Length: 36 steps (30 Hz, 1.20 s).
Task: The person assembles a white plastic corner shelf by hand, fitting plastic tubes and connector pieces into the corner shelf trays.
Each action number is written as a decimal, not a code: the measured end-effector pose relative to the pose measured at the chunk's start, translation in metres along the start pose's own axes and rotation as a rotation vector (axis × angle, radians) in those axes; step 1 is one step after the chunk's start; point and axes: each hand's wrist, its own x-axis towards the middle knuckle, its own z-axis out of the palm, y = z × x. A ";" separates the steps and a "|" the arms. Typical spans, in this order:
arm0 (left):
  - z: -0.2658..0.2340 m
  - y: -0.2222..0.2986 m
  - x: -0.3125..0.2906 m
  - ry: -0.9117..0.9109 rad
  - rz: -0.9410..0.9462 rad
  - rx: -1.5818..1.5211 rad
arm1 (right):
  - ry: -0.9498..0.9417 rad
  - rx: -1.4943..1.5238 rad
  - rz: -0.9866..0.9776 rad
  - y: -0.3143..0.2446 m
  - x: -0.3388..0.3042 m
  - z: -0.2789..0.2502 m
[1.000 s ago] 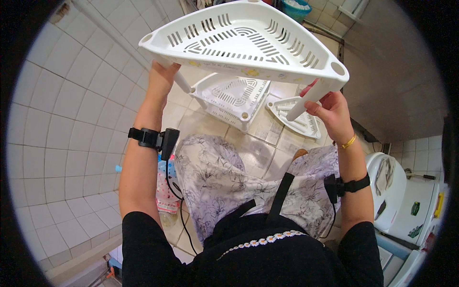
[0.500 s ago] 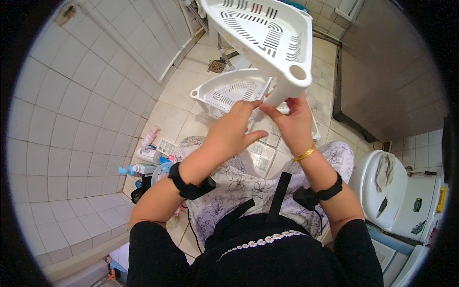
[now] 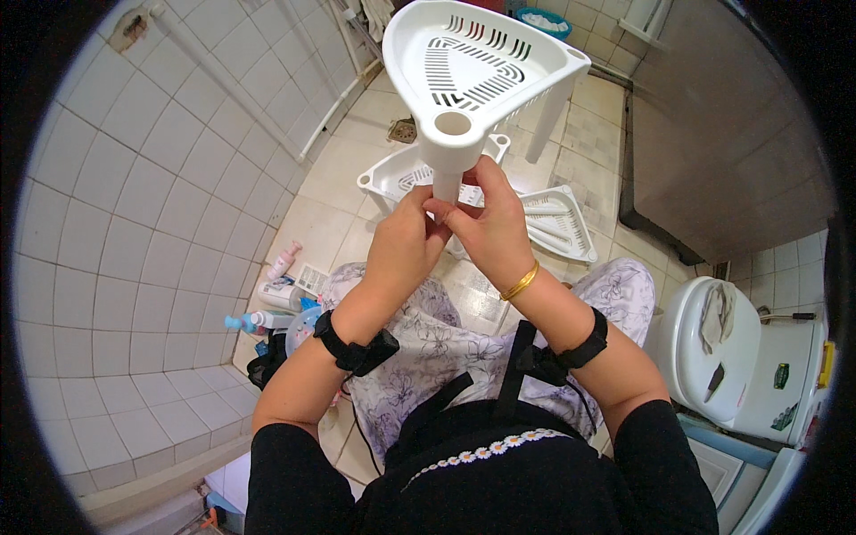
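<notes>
A white plastic corner-shelf tier (image 3: 412, 55) with a slotted floor is tilted up in front of me. Its near corner has a round, hollow socket (image 3: 453, 123), and a white leg (image 3: 447, 185) hangs below that. My left hand (image 3: 406, 239) closes round the leg from the left. From the right, my right hand (image 3: 490, 227) grips the same leg, thumb across its front and fingers behind. Another leg (image 3: 548, 120) points down from the tier's right corner. The lower end of the gripped leg is hidden by my fingers.
Behind my hands, a second white tier (image 3: 379, 181) stands on the tiled floor. To its right lies another slotted white tier (image 3: 584, 242) with tubes in it. Bottles (image 3: 283, 260) line the left wall. A toilet (image 3: 704, 357) is at right, below a brown panel (image 3: 713, 134).
The held tier has swung left and turned, so its socket corner now faces me and its right leg shows. Both hands have shifted left, and my left hand has closed on the leg.
</notes>
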 end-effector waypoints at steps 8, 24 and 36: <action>0.001 -0.003 0.004 0.083 0.186 0.035 | -0.146 -0.180 -0.159 0.000 0.009 -0.041; 0.031 0.011 -0.004 0.151 0.149 -0.001 | -0.133 -0.041 0.056 0.030 0.004 -0.120; 0.055 0.024 -0.016 0.143 0.211 -0.033 | -0.225 -0.062 0.017 -0.007 -0.019 -0.095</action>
